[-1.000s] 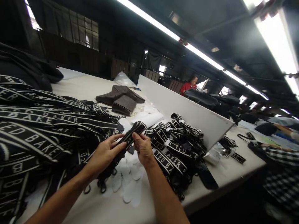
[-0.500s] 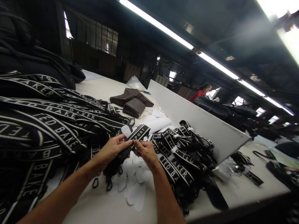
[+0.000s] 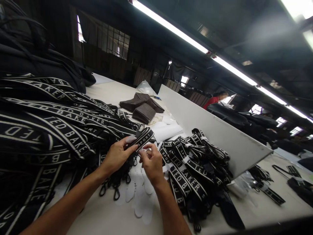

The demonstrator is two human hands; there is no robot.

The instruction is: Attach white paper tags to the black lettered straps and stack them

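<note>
A black webbing strap (image 3: pixel 144 139) with white edge lines and the word SPORT is folded into a bundle. My left hand (image 3: pixel 117 156) is closed round its lower left end, thumb on top. A white slip (image 3: pixel 130 139) shows between that hand and the strap. My right hand (image 3: pixel 152 163) is at the strap's lower edge with its fingers curled and thumb and fingertips close together. A bit of white shows at those fingertips; what they pinch is too small to make out. Below the hands lie several white rounded slips (image 3: pixel 139 207) on the table (image 3: pixel 97 215).
Long lettered straps (image 3: pixel 63 130) are heaped at the left, metal hooks hanging near the table. Folded straps with white bands (image 3: pixel 188 173) are piled at the right, before a white upright board (image 3: pixel 207 130). Brown pouches (image 3: pixel 144 112) lie behind. A person in red (image 3: pixel 211 101) is beyond the board.
My right hand's fingers have lifted and shifted on the strap's lower edge. The strap's upper end now looks more rounded. The whole view has shifted slightly.
</note>
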